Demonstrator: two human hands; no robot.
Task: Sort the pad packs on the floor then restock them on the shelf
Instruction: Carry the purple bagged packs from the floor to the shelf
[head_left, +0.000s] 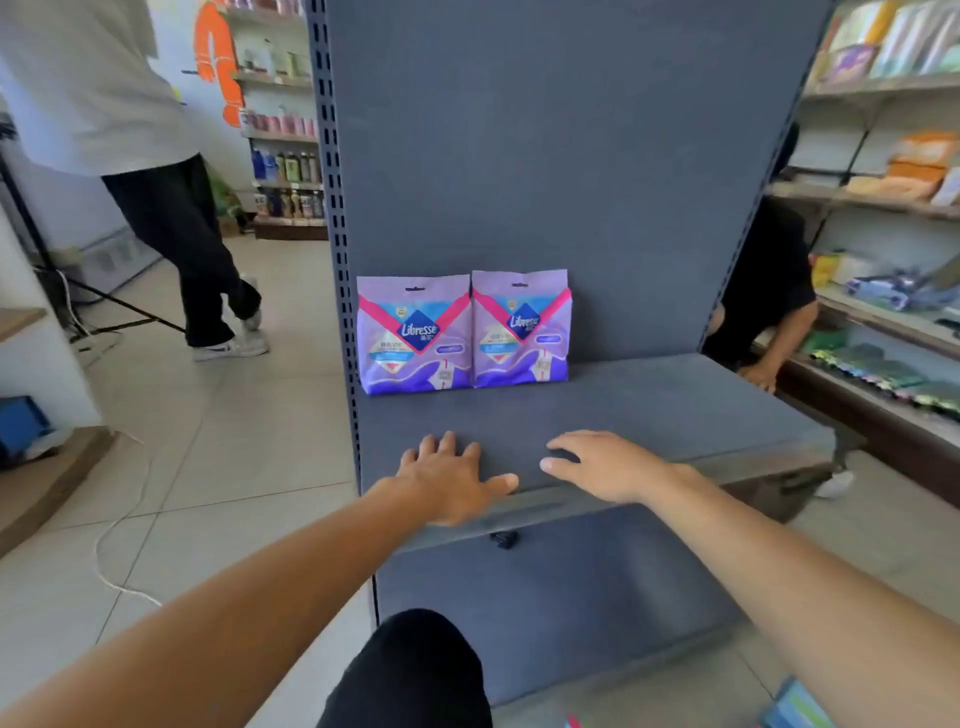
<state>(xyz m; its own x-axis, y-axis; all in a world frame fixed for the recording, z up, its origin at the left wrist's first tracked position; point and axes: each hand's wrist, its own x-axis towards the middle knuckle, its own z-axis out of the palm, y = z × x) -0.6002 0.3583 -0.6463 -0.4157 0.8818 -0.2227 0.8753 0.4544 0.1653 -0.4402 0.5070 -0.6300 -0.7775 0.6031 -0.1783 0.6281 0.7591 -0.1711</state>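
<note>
While both your arms reach forward, your left hand (451, 477) lies flat on the front of the grey shelf (675, 405), fingers spread and holding nothing. Your right hand (605, 465) hovers or rests just beside it, fingers relaxed and empty. Two purple pad packs (464, 332) stand upright side by side, touching, at the back left of the shelf against the back panel (545, 156), well apart from your hands.
</note>
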